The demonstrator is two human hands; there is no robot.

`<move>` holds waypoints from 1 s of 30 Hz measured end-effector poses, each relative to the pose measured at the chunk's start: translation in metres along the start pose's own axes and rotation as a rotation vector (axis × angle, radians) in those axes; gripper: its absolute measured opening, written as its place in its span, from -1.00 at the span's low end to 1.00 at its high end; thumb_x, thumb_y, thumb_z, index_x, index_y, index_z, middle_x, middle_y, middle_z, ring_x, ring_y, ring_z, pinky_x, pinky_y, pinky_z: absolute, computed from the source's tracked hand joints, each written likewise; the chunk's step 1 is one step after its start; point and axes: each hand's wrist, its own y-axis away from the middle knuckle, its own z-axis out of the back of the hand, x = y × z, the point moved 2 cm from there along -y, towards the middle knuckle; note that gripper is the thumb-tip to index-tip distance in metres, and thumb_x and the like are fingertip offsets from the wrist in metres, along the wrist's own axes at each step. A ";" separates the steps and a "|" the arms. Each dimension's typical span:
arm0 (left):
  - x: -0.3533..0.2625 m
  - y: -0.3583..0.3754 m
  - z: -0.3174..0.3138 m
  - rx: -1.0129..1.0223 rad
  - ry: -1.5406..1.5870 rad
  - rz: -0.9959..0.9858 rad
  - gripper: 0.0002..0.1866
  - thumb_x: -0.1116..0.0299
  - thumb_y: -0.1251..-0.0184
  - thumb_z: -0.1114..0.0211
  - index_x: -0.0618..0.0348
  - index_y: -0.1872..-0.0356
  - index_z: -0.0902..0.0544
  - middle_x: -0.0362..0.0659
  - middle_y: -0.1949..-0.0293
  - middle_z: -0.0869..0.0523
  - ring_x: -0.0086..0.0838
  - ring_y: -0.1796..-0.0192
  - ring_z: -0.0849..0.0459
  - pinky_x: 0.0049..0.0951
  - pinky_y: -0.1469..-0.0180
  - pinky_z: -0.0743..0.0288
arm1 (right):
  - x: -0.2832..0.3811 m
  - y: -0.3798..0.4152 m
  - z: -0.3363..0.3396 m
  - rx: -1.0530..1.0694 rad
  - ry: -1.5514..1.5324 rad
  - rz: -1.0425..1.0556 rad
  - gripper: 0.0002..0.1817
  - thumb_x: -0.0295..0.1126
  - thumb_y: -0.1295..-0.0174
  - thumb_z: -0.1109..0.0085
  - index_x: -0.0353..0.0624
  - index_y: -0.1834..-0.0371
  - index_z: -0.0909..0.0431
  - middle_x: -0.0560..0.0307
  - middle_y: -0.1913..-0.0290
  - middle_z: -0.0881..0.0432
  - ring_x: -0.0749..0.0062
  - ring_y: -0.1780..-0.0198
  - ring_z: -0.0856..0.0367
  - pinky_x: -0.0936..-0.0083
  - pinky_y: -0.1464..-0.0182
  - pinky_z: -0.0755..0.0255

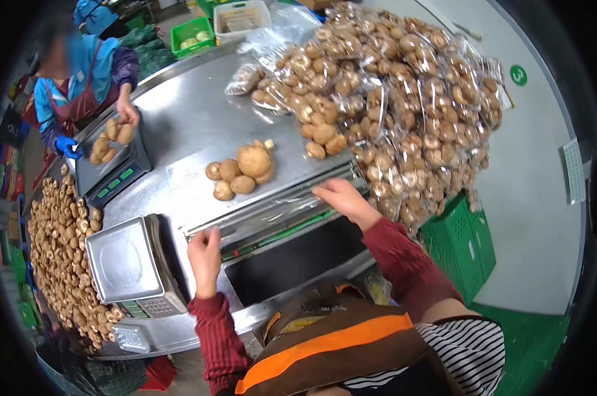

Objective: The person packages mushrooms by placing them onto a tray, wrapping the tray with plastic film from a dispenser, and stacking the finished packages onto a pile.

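Fingers [214,236] of the left hand [204,263] and the right hand [351,203] appear pinched on clear film [272,216], seemingly at the stretching step; laying it calls for even tension. Loose mushrooms [253,160] rest beyond, on the counter [196,115].

Mushroom heap [58,244] left, scale [125,257] beside it, mushroom cluster [244,169] on table [180,99], film [272,218] before cluster, bagged mushrooms [404,99] right
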 end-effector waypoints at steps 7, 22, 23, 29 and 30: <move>-0.076 -0.024 0.068 0.147 1.543 -0.063 -0.65 0.23 -0.59 0.08 0.11 0.40 -0.56 -0.18 0.45 -0.61 -0.45 0.36 -0.56 -0.50 0.26 -0.44 | 0.130 -0.045 0.041 0.469 -1.304 0.083 -0.55 -0.18 -0.53 0.22 -0.14 0.56 -0.37 0.23 0.62 -0.45 0.48 0.55 -0.43 0.62 0.49 -0.32; -0.061 -0.095 -0.021 0.079 -0.148 -0.504 -0.30 -0.03 -0.05 -0.51 0.32 -0.06 -0.54 0.08 0.05 -0.60 -0.07 -0.01 -0.54 -0.16 -0.07 -0.43 | 0.047 -0.192 -0.042 0.122 0.308 0.105 -0.46 0.00 -0.39 -0.02 -0.38 0.31 -0.65 -0.06 0.42 -0.74 0.16 0.34 -0.73 0.25 0.21 -0.52; -0.065 -0.091 -0.017 0.047 -0.146 -0.499 -0.19 -0.09 0.13 -0.60 0.32 -0.04 -0.55 0.07 0.07 -0.60 -0.07 0.01 -0.54 -0.18 -0.06 -0.44 | 0.046 -0.188 -0.041 0.236 0.201 -0.033 -0.40 0.05 -0.39 -0.01 -0.42 0.29 -0.64 -0.08 0.43 -0.73 0.10 0.34 -0.72 0.23 0.23 -0.52; -0.057 -0.074 -0.013 -0.028 -0.129 -0.505 -0.16 -0.04 0.23 -0.67 0.30 -0.05 -0.56 0.02 0.20 -0.59 -0.14 0.10 -0.60 -0.20 0.03 -0.52 | 0.075 -0.158 -0.032 0.492 0.690 -0.032 0.06 0.50 -0.30 0.48 -0.38 0.06 -0.70 -0.31 0.22 -0.73 -0.10 -0.03 -0.62 0.18 -0.19 -0.38; -0.052 -0.071 -0.014 -0.081 -0.121 -0.505 -0.16 -0.04 0.24 -0.68 0.31 -0.05 -0.57 0.00 0.23 -0.59 -0.15 0.12 -0.61 -0.20 0.04 -0.53 | 0.078 -0.153 -0.028 0.488 0.691 -0.032 0.06 0.50 -0.30 0.48 -0.38 0.06 -0.70 -0.31 0.22 -0.73 -0.10 -0.03 -0.62 0.18 -0.19 -0.38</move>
